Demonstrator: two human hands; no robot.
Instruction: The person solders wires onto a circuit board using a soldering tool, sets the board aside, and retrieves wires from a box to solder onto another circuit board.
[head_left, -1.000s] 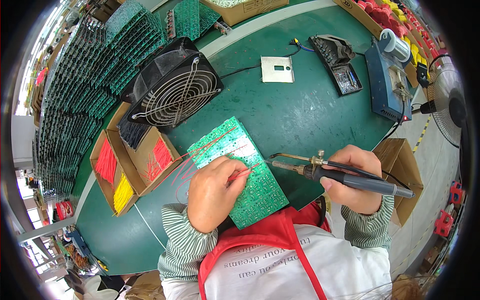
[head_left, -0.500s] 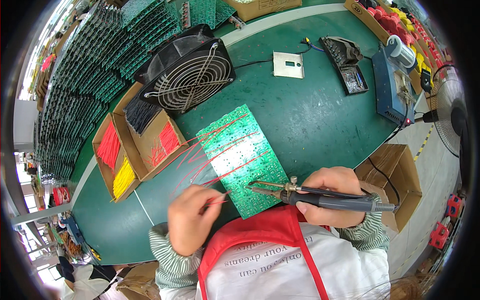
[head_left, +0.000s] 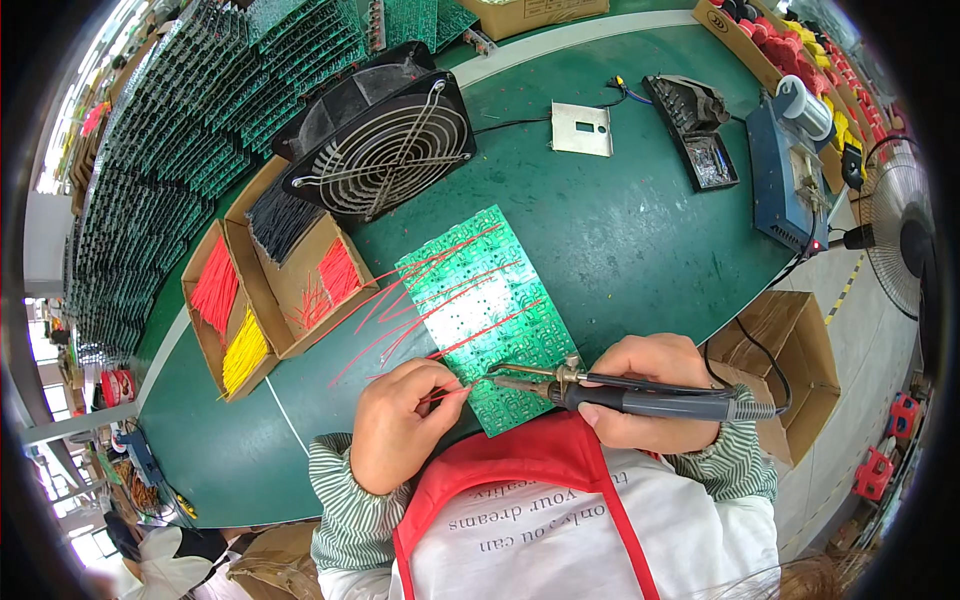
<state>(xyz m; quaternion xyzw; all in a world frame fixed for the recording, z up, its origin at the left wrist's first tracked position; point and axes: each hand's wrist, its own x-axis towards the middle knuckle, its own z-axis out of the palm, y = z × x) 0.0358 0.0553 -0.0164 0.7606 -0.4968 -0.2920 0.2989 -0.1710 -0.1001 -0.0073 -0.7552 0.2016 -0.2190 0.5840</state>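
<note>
A green circuit board [head_left: 515,335] lies flat and slightly turned on the table in front of me. Several red wires [head_left: 440,262] lie across it, their loose ends reaching past its left edge. My left hand [head_left: 408,418] pinches red wire, with the wire's tip at the board's lower left edge. In my right hand [head_left: 655,390] is a soldering iron [head_left: 650,401] with a thin metal feed tube clamped along it. The iron's tip and the tube's end meet over the board, close beside my left fingertips. Whether the tip touches the wire, I cannot tell.
Left of the board, a cardboard box [head_left: 290,345] holds red, yellow and black wires. Behind it stand a black fan [head_left: 385,140] and stacked circuit boards [head_left: 150,200]. A blue soldering station [head_left: 785,180] with a solder spool sits at the right, above an open carton [head_left: 800,380].
My left hand has moved right and slightly up, bringing the wire to the board's edge. The soldering iron has shifted a little left, toward that hand.
</note>
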